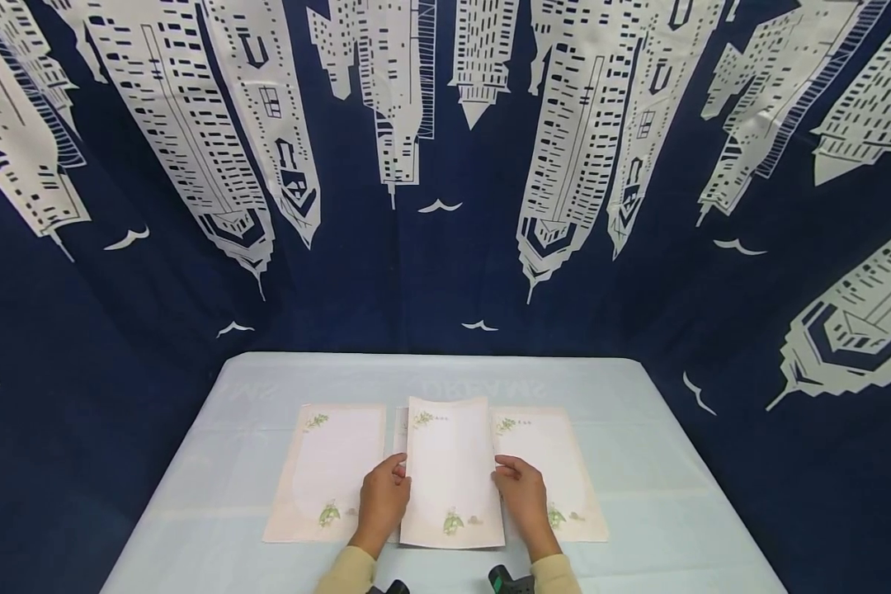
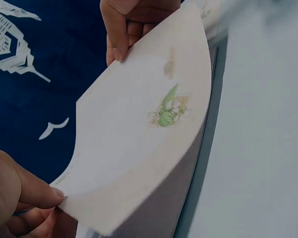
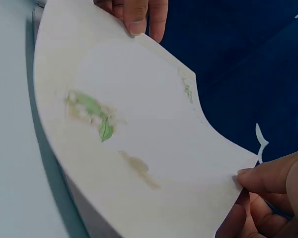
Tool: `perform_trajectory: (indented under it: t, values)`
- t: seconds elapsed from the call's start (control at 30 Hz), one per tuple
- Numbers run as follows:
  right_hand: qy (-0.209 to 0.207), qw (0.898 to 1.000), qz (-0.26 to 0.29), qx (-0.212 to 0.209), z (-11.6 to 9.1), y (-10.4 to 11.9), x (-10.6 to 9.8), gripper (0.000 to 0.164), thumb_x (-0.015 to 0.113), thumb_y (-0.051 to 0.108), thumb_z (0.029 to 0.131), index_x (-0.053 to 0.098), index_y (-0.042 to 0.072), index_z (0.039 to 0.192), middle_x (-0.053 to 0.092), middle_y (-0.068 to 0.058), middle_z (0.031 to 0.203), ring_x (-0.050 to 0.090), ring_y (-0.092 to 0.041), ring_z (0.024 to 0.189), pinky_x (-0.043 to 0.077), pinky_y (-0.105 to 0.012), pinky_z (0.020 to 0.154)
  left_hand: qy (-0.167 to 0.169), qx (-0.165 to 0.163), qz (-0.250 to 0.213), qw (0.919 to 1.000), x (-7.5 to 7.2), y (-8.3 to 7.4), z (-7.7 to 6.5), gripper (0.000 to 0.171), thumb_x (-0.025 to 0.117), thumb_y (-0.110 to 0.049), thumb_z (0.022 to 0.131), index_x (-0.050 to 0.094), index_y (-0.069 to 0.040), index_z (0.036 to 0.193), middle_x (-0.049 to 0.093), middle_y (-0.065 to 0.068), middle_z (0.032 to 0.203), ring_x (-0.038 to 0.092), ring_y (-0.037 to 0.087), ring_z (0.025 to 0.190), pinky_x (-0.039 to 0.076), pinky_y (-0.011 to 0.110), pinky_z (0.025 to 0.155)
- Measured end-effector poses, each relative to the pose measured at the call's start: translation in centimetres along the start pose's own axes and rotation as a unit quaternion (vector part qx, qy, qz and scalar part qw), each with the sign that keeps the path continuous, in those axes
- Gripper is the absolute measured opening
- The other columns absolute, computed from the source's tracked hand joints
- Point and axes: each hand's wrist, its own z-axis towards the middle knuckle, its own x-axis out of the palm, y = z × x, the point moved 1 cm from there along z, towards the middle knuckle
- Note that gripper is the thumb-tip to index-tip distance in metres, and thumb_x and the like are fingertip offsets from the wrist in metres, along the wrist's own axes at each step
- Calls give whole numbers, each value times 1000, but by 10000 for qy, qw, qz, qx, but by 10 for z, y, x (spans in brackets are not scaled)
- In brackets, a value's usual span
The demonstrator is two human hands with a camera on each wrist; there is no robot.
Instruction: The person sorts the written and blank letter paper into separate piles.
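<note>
Between my two hands a sheet of decorated paper (image 1: 451,470) is held up, white in the middle with a pale peach border and green leaf prints. My left hand (image 1: 384,497) pinches its left edge between thumb and fingers. On the opposite edge my right hand (image 1: 523,502) pinches it the same way. The sheet bows between the hands, and in the left wrist view its near edge (image 2: 154,186) curves over the paper beneath. Another sheet below it is mostly hidden, with only a strip (image 1: 400,429) showing on the left.
A similar sheet (image 1: 334,462) lies on the left of the white-covered table (image 1: 661,511), and another sheet (image 1: 545,450) on the right, partly behind my right hand. A dark blue curtain (image 1: 393,280) with white buildings and birds hangs behind the table.
</note>
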Motion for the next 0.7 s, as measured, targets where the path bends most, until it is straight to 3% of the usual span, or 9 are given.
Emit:
perform_trajectory:
  t: [0.2, 0.7]
  values:
    - [-314, 9993, -189, 17, 3, -4, -23, 25, 68, 0, 89, 73, -4, 113, 72, -9, 96, 65, -21, 87, 53, -25, 68, 388, 89, -217, 9990, 16, -14, -2, 37, 68, 10, 79, 71, 5, 116, 69, 7, 87, 66, 17, 74, 52, 28, 62]
    - [-703, 9952, -659, 163, 10, -24, -70, 25, 65, 1, 92, 71, -6, 115, 71, -17, 100, 66, -32, 93, 53, -29, 69, 639, 213, -350, 9971, 67, -37, 1, 34, 67, 10, 80, 72, 4, 113, 64, -3, 79, 60, 9, 68, 49, 25, 59]
